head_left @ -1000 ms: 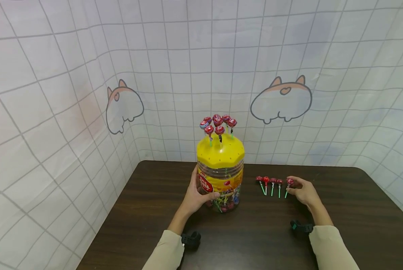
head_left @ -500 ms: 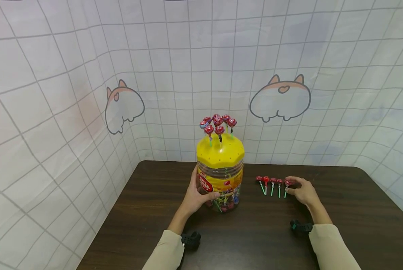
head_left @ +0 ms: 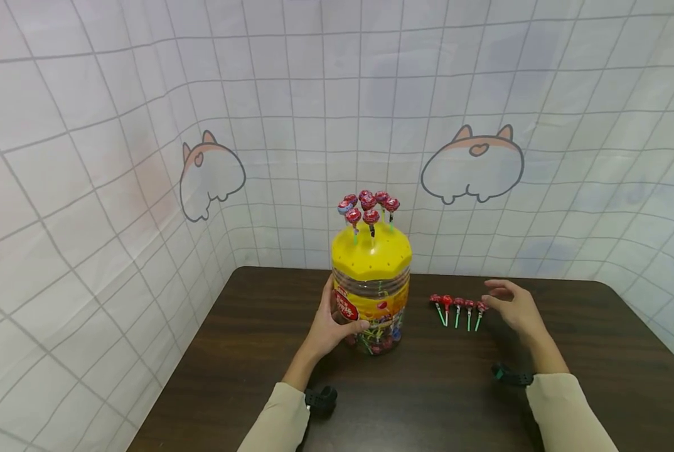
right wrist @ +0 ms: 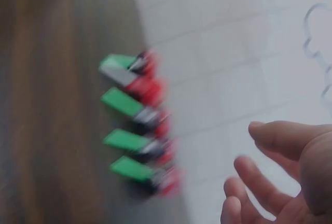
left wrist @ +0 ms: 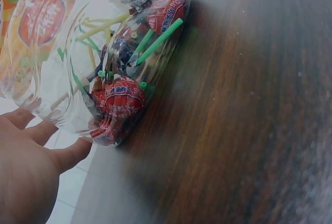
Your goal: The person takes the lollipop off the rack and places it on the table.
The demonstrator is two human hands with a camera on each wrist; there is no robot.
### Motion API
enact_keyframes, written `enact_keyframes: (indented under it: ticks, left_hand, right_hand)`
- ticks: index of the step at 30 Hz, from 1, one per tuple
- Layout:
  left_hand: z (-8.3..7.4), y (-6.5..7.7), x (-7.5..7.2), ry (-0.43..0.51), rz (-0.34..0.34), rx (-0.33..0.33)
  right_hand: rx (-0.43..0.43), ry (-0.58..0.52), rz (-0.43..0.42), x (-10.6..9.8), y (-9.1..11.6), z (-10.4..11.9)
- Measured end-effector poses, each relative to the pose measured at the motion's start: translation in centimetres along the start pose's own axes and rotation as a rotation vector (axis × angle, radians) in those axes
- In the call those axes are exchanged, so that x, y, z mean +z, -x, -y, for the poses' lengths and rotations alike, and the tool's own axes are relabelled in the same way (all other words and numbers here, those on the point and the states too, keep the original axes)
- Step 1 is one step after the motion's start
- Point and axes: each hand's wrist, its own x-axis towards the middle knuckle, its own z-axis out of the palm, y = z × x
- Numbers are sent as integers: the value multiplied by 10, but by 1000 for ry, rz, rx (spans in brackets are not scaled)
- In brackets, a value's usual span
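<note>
Lollipops [head_left: 458, 302] lie five in a row on the table [head_left: 427, 389] in the head view; left of them the left hand [head_left: 327, 329] grips the jar [head_left: 379, 304], and just past the row's right end is the right hand [head_left: 521, 311]. The left wrist view shows fingers [left wrist: 72, 155] against the jar. The right wrist view is blurred, but the right hand seems loose, holding nothing. Lining-up looks like the step; the next move calls for a light pinch.

The right wrist view blurs the lollipops [right wrist: 148, 116].
</note>
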Motion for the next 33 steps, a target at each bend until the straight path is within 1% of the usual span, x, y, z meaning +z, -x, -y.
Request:
enact_keyframes:
  ticks: [4,7,13,16,18,21,24,28,33]
  left_hand:
    - [0,0,0,-7,-2,-4]
    - [-1,-1,0,-3,-3,-1]
    - [-1,-1,0,-5,-1,-11]
    - [-1,-1,0,-4,-1,-16]
    - [-2,-1,1,-4,-5,-18]
    - [-2,0,1,-9,-10,-23]
    - [0,1,1,-14,-14,-27]
    - [1,1,1,-16,-19,-32]
    - [2,0,0,-25,-15,-23]
  right_hand:
    - [-121,4,-10,-7,-1,43]
    - [-206,-24,-3,-7,-2,80]
    - [-327,-80,18,8,-4,148]
    - [-379,-109,20,16,-5,176]
    - [-417,-121,6,22,-7,192]
    - [-463,-128,-33,30,-13,211]
    - [-488,-131,-69,39,-20,225]
    - [-483,-121,-109,46,-25,238]
    - [-476,-120,-132,48,-27,246]
